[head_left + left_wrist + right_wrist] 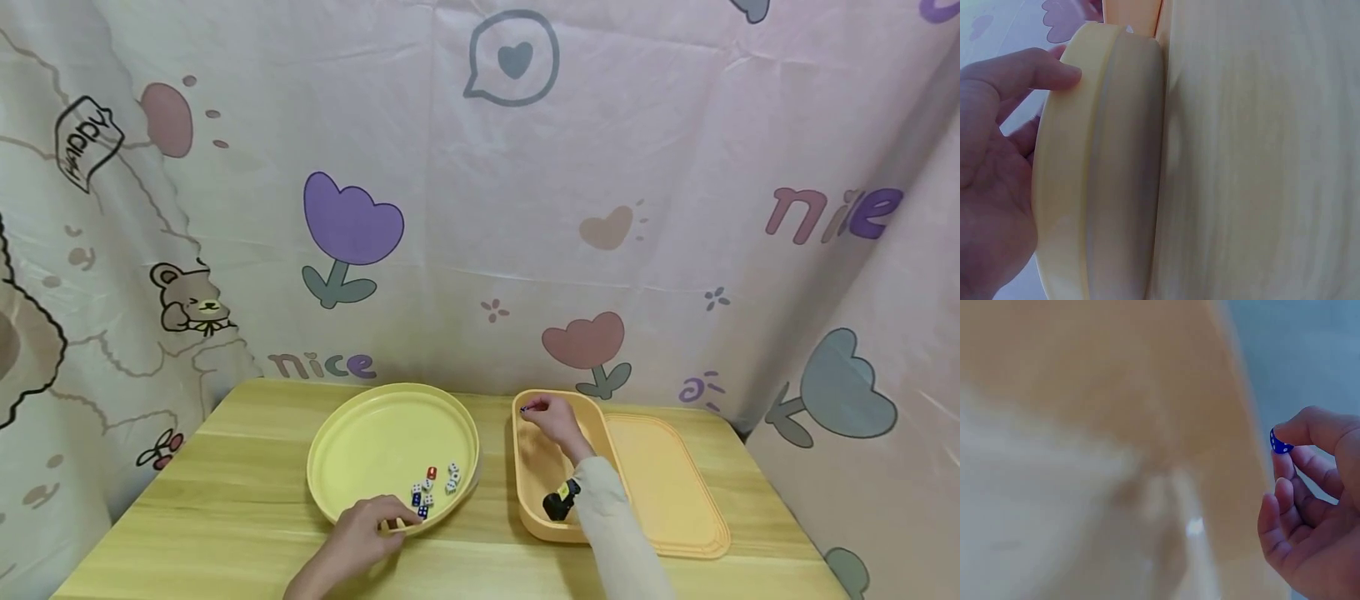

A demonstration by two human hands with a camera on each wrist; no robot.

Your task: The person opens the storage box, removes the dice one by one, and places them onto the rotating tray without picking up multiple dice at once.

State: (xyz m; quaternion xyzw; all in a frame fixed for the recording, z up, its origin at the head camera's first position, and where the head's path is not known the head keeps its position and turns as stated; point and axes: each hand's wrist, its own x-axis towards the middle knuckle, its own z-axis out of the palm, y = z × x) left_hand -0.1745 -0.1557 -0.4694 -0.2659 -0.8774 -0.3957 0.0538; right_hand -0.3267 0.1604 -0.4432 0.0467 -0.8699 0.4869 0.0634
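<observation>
A round yellow tray (352, 442) stands left of centre in the head view. Inside it, near the front right, lie several small dice, among them a red die (432, 472), a blue die (417, 499) and a white die (453, 468). My left hand (367, 532) grips the tray's front rim, with the thumb on the outer wall in the left wrist view and the other fingers partly hidden behind the rim. Over the far left part of an orange box (551, 531), my right hand (553, 418) pinches a blue die with white pips (1280, 445) between thumb and fingertips.
A flat orange lid (667, 483) lies on the wooden table (202, 500), against the box's right side. Beside the right sleeve (618, 525), a black device with a yellow patch (557, 505) shows over the box. A printed curtain (450, 250) hangs behind the table.
</observation>
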